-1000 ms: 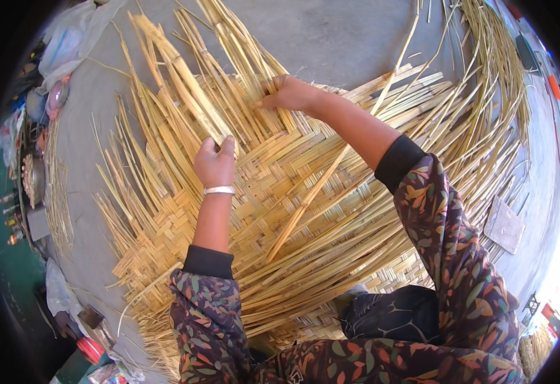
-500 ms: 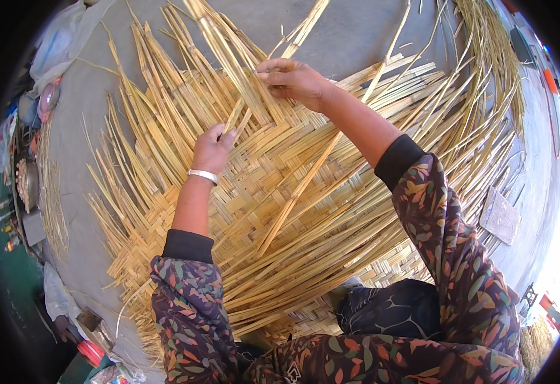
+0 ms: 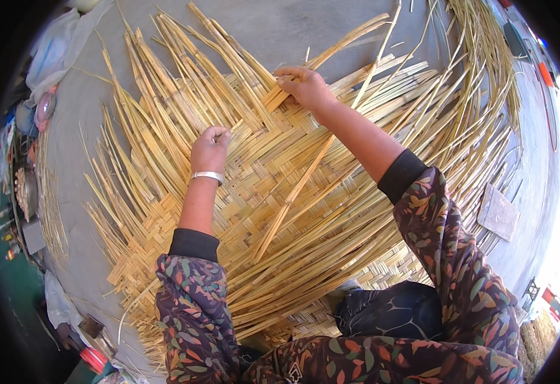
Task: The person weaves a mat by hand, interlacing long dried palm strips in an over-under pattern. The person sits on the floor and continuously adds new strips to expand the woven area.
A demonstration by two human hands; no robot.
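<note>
A large mat of woven yellow bamboo strips (image 3: pixel 280 185) lies on the grey concrete ground, with loose strip ends fanning out on every side. My left hand (image 3: pixel 209 148), a silver bangle at its wrist, presses down on the woven part and pinches strips near the mat's left middle. My right hand (image 3: pixel 304 86) reaches farther out and grips a bundle of loose strips (image 3: pixel 331 54) at the mat's far edge. One long strip (image 3: pixel 305 179) lies slanted across the weave under my right forearm.
A flat grey slab (image 3: pixel 499 211) lies on the ground at the right. Plastic bags (image 3: pixel 56 48) and small containers (image 3: pixel 27 192) crowd the left edge. More loose strips are heaped at the upper right (image 3: pixel 485 51). My dark-clad knee (image 3: pixel 389 310) rests on the mat's near edge.
Both hands have shifted leftward and outward over the mat. My right hand has closed on a bundle of loose strips and my left hand moved to a new spot on the weave.
</note>
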